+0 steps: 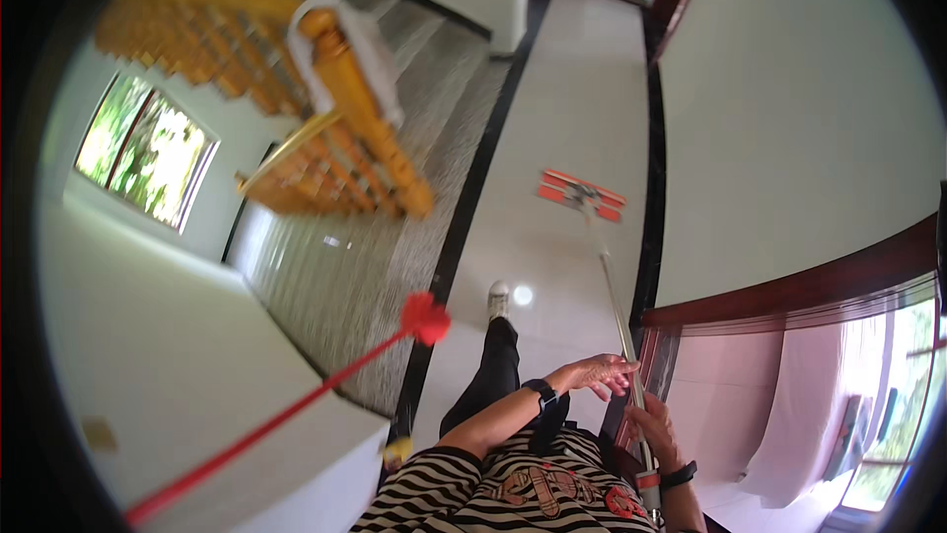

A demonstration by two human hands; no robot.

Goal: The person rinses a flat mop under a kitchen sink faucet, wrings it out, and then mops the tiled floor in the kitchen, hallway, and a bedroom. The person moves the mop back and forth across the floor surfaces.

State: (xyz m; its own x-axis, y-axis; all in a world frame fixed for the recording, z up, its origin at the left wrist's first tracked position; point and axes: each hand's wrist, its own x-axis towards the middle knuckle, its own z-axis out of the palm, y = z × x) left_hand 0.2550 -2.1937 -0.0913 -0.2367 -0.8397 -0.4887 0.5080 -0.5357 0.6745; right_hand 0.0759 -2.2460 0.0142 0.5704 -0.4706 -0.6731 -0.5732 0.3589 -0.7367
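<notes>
A flat mop with a long silver pole (614,291) slants forward from my body, its orange-red and grey head (582,195) resting on the pale floor. Lower on the pole, near its orange and grey collar (647,480), my right hand (654,426) is closed around it. Just above that, my left hand (600,373) reaches across from the left and pinches the pole lightly with its upper fingers, while the other fingers hang loosely below. Dark bands sit on both wrists.
Glossy tiles (552,89) with dark borders lead to a doorway. To the left are grey stairs (395,227) and a wooden railing (365,109) draped with white cloth (370,50). A red rod (296,413) with a lobed tip crosses lower left. A dark red-brown frame (789,286) borders the right.
</notes>
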